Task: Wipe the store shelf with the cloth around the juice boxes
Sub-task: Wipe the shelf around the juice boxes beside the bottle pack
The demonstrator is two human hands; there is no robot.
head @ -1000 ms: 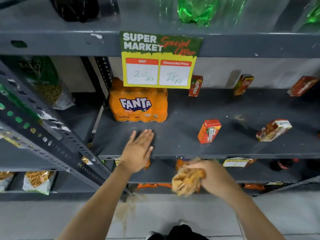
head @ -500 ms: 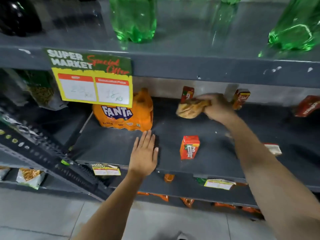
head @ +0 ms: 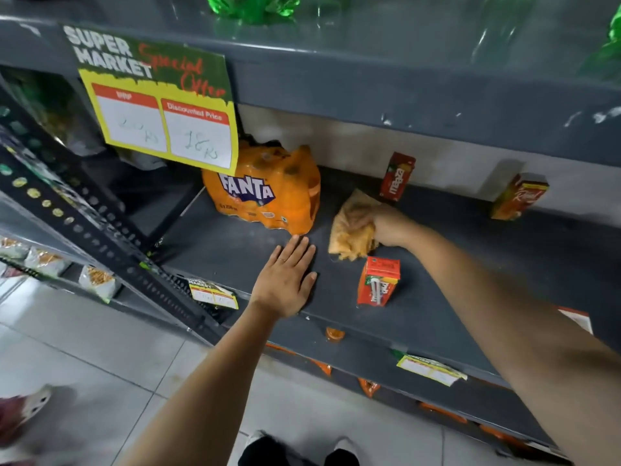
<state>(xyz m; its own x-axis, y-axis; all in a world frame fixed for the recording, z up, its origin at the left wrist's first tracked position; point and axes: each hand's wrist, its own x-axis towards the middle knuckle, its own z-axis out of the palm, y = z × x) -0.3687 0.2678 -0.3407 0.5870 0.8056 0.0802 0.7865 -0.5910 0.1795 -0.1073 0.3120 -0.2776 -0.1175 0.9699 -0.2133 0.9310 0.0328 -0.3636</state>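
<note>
My right hand (head: 389, 227) grips a crumpled yellow cloth (head: 351, 227) and presses it on the dark grey shelf (head: 470, 264), between the Fanta pack and the juice boxes. An orange-red juice box (head: 378, 280) stands just in front of the cloth. A red Maaza box (head: 396, 176) stands behind it at the back wall. Further right leans an orange Real box (head: 519, 196). My left hand (head: 285, 280) lies flat with fingers spread on the shelf's front part, its fingertips close to the Fanta pack.
An orange Fanta multipack (head: 265, 193) sits at the shelf's left end. A yellow-green price sign (head: 158, 102) hangs from the shelf above, where green bottles (head: 252, 8) stand. A slanted perforated upright (head: 100, 227) runs on the left. Snack packs (head: 97, 280) lie lower left.
My right hand has brought the cloth from the back of the shelf forward and left, down onto the shelf surface. My left hand stays flat in place.
</note>
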